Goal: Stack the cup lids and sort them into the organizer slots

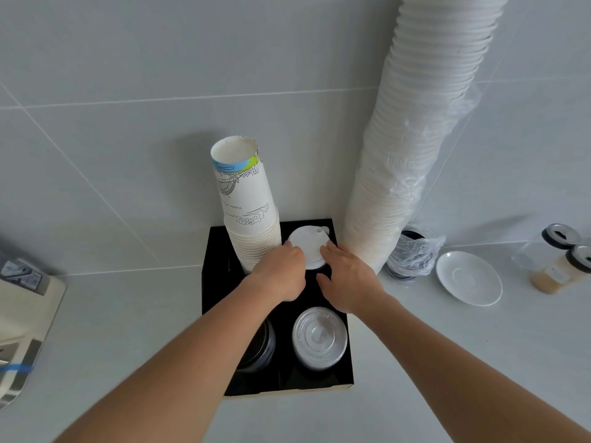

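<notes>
Head view: white lid stack (307,251) was gripped between the left hand (281,272) and the right hand (347,279), both closed on its rim, over the black organizer's (347,362) far right slot. It should be lowered level, judged, since thin smooth plastic slips. Ribbed clear lids (319,337) filled the near right slot

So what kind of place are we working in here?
Most likely a cafe or drinks-service counter: a black organizer holds a stack of paper cups and clear lids, a tall sleeve of white cups leans on the tiled wall, and a saucer sits nearby.
</notes>
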The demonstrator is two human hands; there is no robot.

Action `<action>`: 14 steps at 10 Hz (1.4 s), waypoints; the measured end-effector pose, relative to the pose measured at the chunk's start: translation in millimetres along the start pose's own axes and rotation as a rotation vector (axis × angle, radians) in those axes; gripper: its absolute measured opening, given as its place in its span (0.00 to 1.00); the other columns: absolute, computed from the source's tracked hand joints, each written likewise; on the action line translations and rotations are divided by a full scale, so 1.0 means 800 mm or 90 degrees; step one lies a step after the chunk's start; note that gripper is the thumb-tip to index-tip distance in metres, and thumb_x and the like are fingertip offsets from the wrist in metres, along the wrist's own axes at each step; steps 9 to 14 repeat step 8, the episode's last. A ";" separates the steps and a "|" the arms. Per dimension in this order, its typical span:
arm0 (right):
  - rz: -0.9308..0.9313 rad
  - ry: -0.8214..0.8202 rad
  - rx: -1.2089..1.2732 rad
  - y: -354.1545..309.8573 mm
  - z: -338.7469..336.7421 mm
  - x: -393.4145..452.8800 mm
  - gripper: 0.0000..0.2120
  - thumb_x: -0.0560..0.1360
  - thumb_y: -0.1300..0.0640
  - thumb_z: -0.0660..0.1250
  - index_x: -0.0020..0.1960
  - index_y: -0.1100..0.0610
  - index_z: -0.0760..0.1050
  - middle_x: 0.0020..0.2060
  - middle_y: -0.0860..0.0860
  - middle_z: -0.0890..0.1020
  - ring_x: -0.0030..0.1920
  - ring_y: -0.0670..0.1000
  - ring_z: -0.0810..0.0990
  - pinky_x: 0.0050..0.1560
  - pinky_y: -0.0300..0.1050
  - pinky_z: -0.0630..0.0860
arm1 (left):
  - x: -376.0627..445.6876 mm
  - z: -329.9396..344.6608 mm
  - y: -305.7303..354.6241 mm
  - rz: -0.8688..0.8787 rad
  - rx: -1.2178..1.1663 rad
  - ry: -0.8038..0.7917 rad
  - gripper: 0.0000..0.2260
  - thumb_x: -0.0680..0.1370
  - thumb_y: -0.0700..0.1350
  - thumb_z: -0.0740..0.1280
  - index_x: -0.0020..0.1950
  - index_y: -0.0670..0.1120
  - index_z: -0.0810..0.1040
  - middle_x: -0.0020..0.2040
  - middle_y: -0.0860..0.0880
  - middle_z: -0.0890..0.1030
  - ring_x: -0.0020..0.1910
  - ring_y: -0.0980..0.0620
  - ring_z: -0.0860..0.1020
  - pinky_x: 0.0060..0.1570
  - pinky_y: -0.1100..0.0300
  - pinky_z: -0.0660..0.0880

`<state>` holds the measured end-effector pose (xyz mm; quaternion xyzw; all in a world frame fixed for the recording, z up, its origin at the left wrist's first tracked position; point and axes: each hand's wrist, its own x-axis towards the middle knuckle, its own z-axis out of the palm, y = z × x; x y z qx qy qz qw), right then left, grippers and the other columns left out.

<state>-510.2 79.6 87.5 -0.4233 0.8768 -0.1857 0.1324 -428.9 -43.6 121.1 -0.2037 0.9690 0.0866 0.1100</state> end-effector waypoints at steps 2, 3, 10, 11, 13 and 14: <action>0.014 -0.006 -0.032 0.001 -0.001 0.004 0.26 0.78 0.54 0.63 0.74 0.58 0.64 0.78 0.53 0.64 0.78 0.52 0.58 0.71 0.47 0.65 | -0.005 0.001 -0.002 0.004 -0.030 -0.005 0.15 0.75 0.38 0.62 0.62 0.38 0.71 0.62 0.40 0.72 0.59 0.39 0.74 0.50 0.50 0.71; 0.029 -0.005 -0.024 0.001 -0.003 0.005 0.25 0.77 0.55 0.64 0.73 0.56 0.66 0.78 0.52 0.64 0.77 0.52 0.60 0.70 0.48 0.67 | -0.004 0.006 0.000 0.004 -0.029 0.003 0.16 0.75 0.39 0.63 0.63 0.37 0.70 0.63 0.41 0.71 0.60 0.40 0.74 0.52 0.50 0.71; 0.129 0.003 0.110 -0.009 -0.043 -0.006 0.13 0.75 0.54 0.63 0.51 0.62 0.80 0.30 0.50 0.74 0.34 0.52 0.74 0.34 0.44 0.69 | -0.028 -0.005 -0.025 -0.006 -0.247 -0.001 0.12 0.79 0.45 0.60 0.55 0.39 0.76 0.51 0.46 0.79 0.53 0.45 0.77 0.52 0.55 0.73; 0.129 0.003 0.110 -0.009 -0.043 -0.006 0.13 0.75 0.54 0.63 0.51 0.62 0.80 0.30 0.50 0.74 0.34 0.52 0.74 0.34 0.44 0.69 | -0.028 -0.005 -0.025 -0.006 -0.247 -0.001 0.12 0.79 0.45 0.60 0.55 0.39 0.76 0.51 0.46 0.79 0.53 0.45 0.77 0.52 0.55 0.73; 0.129 0.003 0.110 -0.009 -0.043 -0.006 0.13 0.75 0.54 0.63 0.51 0.62 0.80 0.30 0.50 0.74 0.34 0.52 0.74 0.34 0.44 0.69 | -0.028 -0.005 -0.025 -0.006 -0.247 -0.001 0.12 0.79 0.45 0.60 0.55 0.39 0.76 0.51 0.46 0.79 0.53 0.45 0.77 0.52 0.55 0.73; 0.129 0.003 0.110 -0.009 -0.043 -0.006 0.13 0.75 0.54 0.63 0.51 0.62 0.80 0.30 0.50 0.74 0.34 0.52 0.74 0.34 0.44 0.69 | -0.028 -0.005 -0.025 -0.006 -0.247 -0.001 0.12 0.79 0.45 0.60 0.55 0.39 0.76 0.51 0.46 0.79 0.53 0.45 0.77 0.52 0.55 0.73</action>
